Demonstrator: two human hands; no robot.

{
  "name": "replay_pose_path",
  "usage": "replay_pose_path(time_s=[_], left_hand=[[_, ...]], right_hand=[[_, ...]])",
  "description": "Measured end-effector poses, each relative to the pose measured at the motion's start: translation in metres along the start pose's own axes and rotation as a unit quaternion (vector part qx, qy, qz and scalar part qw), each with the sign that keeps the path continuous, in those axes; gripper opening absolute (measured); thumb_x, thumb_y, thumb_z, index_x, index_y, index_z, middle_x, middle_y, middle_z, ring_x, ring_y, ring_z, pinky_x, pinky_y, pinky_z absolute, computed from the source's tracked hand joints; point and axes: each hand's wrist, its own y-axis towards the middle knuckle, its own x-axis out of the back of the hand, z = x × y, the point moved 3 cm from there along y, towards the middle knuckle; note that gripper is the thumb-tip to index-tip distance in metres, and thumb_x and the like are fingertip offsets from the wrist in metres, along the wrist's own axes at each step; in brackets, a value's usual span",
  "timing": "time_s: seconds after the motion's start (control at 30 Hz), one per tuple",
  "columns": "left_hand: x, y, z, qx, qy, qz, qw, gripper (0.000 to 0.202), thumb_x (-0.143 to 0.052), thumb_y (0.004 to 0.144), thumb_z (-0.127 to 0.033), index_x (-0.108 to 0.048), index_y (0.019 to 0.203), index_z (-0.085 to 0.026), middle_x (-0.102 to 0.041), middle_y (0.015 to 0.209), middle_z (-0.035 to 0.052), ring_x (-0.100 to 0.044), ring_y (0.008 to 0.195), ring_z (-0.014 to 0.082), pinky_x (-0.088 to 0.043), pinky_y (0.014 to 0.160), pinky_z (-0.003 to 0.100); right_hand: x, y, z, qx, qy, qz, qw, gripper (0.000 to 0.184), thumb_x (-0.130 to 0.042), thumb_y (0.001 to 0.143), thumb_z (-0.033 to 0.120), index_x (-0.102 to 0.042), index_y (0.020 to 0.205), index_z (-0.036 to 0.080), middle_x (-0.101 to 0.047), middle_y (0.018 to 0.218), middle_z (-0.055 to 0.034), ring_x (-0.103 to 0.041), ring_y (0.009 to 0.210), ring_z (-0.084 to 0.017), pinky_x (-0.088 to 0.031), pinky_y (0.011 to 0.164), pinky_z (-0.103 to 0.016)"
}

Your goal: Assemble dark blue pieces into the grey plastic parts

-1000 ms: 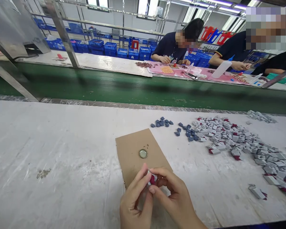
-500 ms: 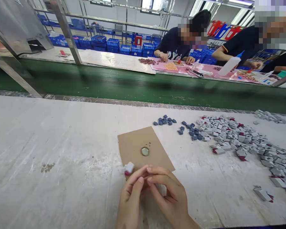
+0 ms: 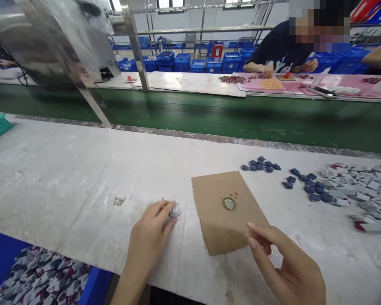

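My left hand (image 3: 152,231) is closed on a small grey-white block (image 3: 175,211) at the table surface, left of a brown cardboard sheet (image 3: 220,239). A metal bottle cap (image 3: 230,203) lies on the cardboard, its hollow side up, with a few tiny brown bits beside it. Over the lower right edge of the cardboard, my right hand (image 3: 287,260) has thumb and forefinger brought together in a pinch. Whatever sits between those fingertips, if anything, is too small to make out.
Dark blue pieces (image 3: 259,165) and a heap of grey-white blocks (image 3: 362,186) lie to the right. A blue bin (image 3: 97,281) full of similar blocks stands lower left. Beyond the table runs a green conveyor belt (image 3: 184,114); a person (image 3: 273,46) works across it.
My hands, together before, are now apart: the left has moved left and taken hold of the block, the right is farther right. The view has swung left.
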Motion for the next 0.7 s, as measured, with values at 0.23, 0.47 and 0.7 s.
replay_pose_path(time_s=[0.23,0.47,0.7], left_hand=[[-0.023,-0.013,-0.011,0.181,-0.299,0.029,0.936,0.042,-0.032,0.09,-0.046,-0.053,0.109,-0.015,-0.064,0.076,0.0065,-0.055,0.055,0.0142,-0.042,0.041,0.023],[-0.041,-0.023,-0.042,0.271,-0.504,0.017,0.82,0.058,-0.067,0.076,-0.032,-0.043,0.126,-0.016,-0.069,0.086,0.009,-0.062,0.076,0.0161,-0.052,0.055,0.021],[-0.064,-0.04,-0.064,0.24,-0.551,0.089,0.794,0.057,-0.065,0.075,-0.046,-0.052,0.123,-0.02,-0.061,0.063,-0.0004,-0.053,0.051,0.0118,-0.047,0.045,0.022]], right_hand=[[0.012,-0.001,-0.011,-0.011,-0.059,0.003,0.998,0.023,-0.05,0.084,0.016,-0.056,0.105,0.024,-0.06,0.07,0.0008,-0.053,0.056,-0.011,-0.043,0.051,-0.023],[0.055,0.019,-0.054,-0.116,-0.174,-0.054,0.976,0.019,-0.053,0.083,0.032,-0.062,0.097,0.023,-0.064,0.079,-0.0043,-0.053,0.056,-0.014,-0.042,0.041,-0.023],[0.004,0.017,0.002,0.118,-0.027,0.16,0.98,0.036,-0.052,0.087,0.02,-0.048,0.122,0.023,-0.062,0.106,-0.0086,-0.06,0.093,-0.018,-0.052,0.075,-0.027]])
